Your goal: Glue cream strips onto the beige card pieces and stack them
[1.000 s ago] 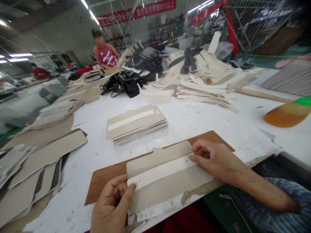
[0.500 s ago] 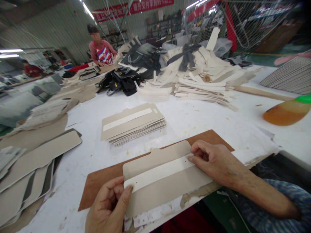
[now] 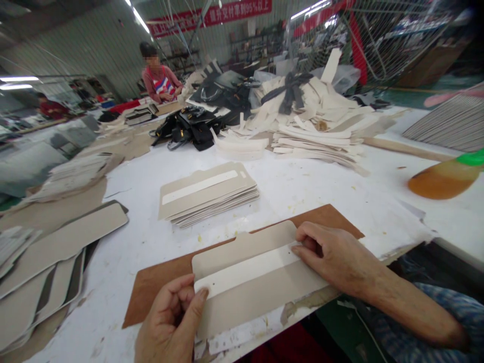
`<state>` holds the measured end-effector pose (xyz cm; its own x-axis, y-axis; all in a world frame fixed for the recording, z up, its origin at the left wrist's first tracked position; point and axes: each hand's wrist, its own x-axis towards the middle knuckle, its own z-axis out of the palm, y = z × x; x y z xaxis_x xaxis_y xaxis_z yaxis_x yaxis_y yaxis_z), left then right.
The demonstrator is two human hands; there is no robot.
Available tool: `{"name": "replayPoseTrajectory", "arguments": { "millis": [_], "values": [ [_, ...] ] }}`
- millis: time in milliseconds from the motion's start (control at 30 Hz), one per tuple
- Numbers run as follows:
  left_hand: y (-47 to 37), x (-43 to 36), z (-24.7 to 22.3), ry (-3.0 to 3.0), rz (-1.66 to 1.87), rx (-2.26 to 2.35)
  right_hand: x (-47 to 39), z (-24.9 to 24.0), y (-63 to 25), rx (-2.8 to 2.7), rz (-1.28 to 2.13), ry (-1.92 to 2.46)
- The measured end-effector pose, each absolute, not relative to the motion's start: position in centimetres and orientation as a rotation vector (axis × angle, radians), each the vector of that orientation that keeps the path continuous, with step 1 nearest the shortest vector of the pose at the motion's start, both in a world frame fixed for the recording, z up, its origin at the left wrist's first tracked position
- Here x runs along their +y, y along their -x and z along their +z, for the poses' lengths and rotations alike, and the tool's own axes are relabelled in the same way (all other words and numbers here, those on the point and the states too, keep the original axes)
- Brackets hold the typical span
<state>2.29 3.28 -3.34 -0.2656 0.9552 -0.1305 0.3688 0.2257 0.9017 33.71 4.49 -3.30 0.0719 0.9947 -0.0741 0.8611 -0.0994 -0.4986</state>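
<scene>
A beige panel [image 3: 260,295] with a tab on its far edge lies over a brown board [image 3: 151,287] at the table's front edge. Across the panel runs a white strip [image 3: 245,272] with a small dark hole near each end. My left hand [image 3: 172,317] pinches the strip's left end, thumb on top and fingers curled at the panel's edge. At the other end my right hand [image 3: 333,257] grips the strip between thumb and bent fingers. Its right tip is hidden under those fingers.
Beyond the board sits a stack of similar panels [image 3: 204,189]. Larger beige and dark pieces [image 3: 64,252] lie at left. Farther back are black bag parts [image 3: 189,126] and piled cream strips [image 3: 317,136]. An orange bottle [image 3: 442,179] lies at right. A co-worker [image 3: 161,83] is behind.
Both hands keep their hold on the strip with hardly any movement. The view has shifted very slightly.
</scene>
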Motion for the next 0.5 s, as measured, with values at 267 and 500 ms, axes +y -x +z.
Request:
{"name": "replayPoseTrajectory", "arguments": {
  "millis": [267, 500],
  "values": [
    [-3.1, 2.9, -3.3, -1.192, 1.162, 1.691, 4.1, -5.7, -35.0, -1.923, 0.505, 1.91],
    [-2.6, 3.1, -4.7, -1.253, 1.154, 1.649, 4.2, -8.4, -36.5, -1.821, 0.479, 1.867]
  ]
}}
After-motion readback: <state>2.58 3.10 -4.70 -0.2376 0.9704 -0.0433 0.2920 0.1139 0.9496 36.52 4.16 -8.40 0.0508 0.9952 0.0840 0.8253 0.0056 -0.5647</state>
